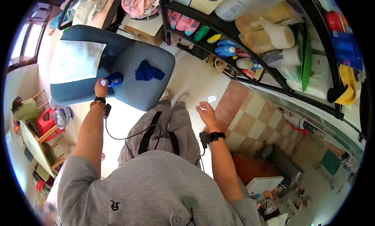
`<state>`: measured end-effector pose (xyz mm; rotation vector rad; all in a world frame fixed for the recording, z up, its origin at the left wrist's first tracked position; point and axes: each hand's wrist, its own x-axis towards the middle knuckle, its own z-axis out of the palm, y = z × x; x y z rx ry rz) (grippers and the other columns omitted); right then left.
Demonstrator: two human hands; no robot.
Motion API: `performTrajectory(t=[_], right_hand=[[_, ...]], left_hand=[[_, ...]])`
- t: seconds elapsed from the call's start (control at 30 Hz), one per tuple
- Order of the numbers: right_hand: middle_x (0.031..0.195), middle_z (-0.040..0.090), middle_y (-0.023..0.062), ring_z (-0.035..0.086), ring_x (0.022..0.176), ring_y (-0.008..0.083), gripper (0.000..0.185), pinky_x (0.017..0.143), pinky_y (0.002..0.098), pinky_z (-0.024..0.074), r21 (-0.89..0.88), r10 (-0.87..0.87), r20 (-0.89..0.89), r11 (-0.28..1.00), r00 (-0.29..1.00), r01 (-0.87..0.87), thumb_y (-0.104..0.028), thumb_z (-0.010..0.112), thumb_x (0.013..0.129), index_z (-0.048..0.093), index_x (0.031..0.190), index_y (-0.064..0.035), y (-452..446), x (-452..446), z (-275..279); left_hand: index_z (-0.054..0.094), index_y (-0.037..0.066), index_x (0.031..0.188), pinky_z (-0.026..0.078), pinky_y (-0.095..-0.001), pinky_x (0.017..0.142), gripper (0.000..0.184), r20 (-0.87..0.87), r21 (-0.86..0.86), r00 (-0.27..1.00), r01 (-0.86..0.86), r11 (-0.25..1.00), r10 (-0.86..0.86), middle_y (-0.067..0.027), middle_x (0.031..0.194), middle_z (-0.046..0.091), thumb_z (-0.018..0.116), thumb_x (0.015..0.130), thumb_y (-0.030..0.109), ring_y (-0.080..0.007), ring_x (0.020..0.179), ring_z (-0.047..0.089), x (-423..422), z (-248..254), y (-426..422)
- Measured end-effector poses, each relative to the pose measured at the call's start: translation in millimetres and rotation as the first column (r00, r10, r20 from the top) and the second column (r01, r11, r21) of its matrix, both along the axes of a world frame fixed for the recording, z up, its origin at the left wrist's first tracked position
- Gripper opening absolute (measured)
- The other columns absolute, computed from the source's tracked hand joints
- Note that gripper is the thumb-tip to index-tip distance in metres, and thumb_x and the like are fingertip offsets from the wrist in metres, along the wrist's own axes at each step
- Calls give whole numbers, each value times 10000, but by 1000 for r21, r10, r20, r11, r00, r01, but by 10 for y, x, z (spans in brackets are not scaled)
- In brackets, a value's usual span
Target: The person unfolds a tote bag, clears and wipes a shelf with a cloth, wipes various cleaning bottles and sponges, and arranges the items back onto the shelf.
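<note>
"How did the bottle [114, 79] appear?"
"Dark blue, pale markings, white at the gripped end. It was over the chair seat [144, 95]."
"Hands?"
"The left hand [100, 88] was wrapped around it; the right hand [208, 114] was empty, fingers half-curled."

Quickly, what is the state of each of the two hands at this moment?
Left hand: closed, holding a blue container.
Right hand: open, loosely bent, with nothing visible in it.
</note>
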<state>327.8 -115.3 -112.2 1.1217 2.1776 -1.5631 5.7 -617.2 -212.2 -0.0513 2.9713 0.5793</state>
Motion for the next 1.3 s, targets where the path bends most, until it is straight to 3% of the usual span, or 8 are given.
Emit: performTrajectory(t=[0.33, 0.47, 0.5, 0.6, 0.7, 0.87, 1.13, 1.3], right_hand=[[1095, 664, 148, 633, 1034, 266, 403, 856, 382, 502, 16, -56, -38, 998, 998, 57, -283, 711, 857, 600, 1149, -29, 252, 200, -68], [1023, 669, 178, 638, 959, 284, 447, 826, 369, 501, -90, 102, 256, 993, 961, -81, -311, 704, 853, 605, 1144, 13, 336, 826, -500], [963, 690, 119, 640, 902, 210, 379, 833, 329, 497, 56, 416, 271, 894, 868, -445, -320, 705, 833, 659, 1020, 7, 305, 1371, -1311], [998, 694, 137, 621, 1007, 240, 461, 910, 347, 467, -275, 535, 504, 844, 678, -461, -403, 693, 813, 682, 1083, -29, 132, 1534, -419], [1021, 679, 118, 611, 993, 216, 330, 878, 351, 473, -425, 566, 442, 816, 696, -393, -283, 686, 813, 678, 1021, -26, 170, 1938, -599], [998, 657, 73, 594, 979, 212, 141, 867, 335, 465, -327, 346, 127, 899, 930, -290, -131, 735, 779, 679, 878, -49, 788, 2047, -437], [863, 646, 54, 588, 877, 241, 137, 802, 358, 462, -473, 550, -243, 652, 799, -593, -33, 760, 639, 700, 757, -67, 1213, 1961, 498], [795, 646, 104, 612, 754, 234, 129, 668, 360, 480, -450, 645, -412, 470, 644, -759, -44, 723, 622, 687, 737, -2, 1234, 1407, 210]], left_hand=[[587, 26, 1139, 484, -434, 867, 402, -327, 90, 931, 201, 975, -162, -185, 1033, 637, 647, 750, 112, -352, 970, 608, 128, 635, 1001], [659, 86, 967, 496, -411, 637, 250, 468, 297, 593, 593, 748, -656, -137, 850, 674, 683, 738, 182, -295, 759, 641, 1010, 112, 1406], [676, 97, 938, 504, -412, 652, 273, 502, 437, 459, 597, 673, -733, -123, 828, 681, 724, 711, 240, -296, 743, 642, 1334, -60, 1364], [702, 87, 839, 518, -400, 689, 205, 767, 436, 129, 615, 657, -629, -131, 812, 701, 687, 716, 251, -316, 742, 658, 2067, -248, 1433], [690, 65, 836, 507, -401, 708, 173, 815, 252, 203, 719, 648, -542, -141, 816, 694, 553, 769, 146, -322, 727, 629, 2333, 279, 1957], [621, 24, 973, 467, -417, 753, 244, 688, 627, -38, 533, 568, -725, -183, 877, 646, 527, 834, 201, -302, 799, 585, 2274, 680, 2256], [402, 6, 765, 339, -329, 608, 143, 661, 749, -559, 454, 482, -501, -2, 742, 414, 501, 825, 90, -143, 706, 357, 2207, 2040, 2894], [436, -41, 722, 345, -371, 584, 194, 477, 877, -729, 356, 323, -491, -41, 625, 439, 525, 826, 97, -163, 637, 352, 2052, 1517, 3231]])
